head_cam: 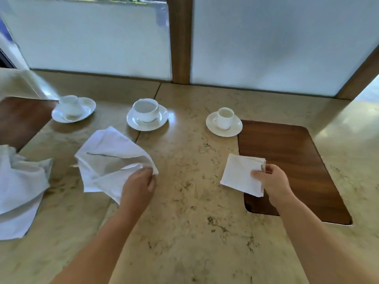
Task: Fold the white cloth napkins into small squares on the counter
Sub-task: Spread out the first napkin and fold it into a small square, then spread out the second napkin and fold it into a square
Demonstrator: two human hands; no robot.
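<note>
Bare forearms reach in from the bottom edge over the beige marble table [184, 222]. Left hand [139, 185] pinches a corner of the loose unfolded white cloth napkin [110, 158], its grip clenched on the fabric, cloth lying left of centre. Right hand [270, 181] grips the small folded white square napkin [238, 173] at its right edge, by the dark wooden inset panel [297, 160]. Crumpled white cloths [18, 187] pile at far left. Three white cups on saucers [146, 114] line the back.
</note>
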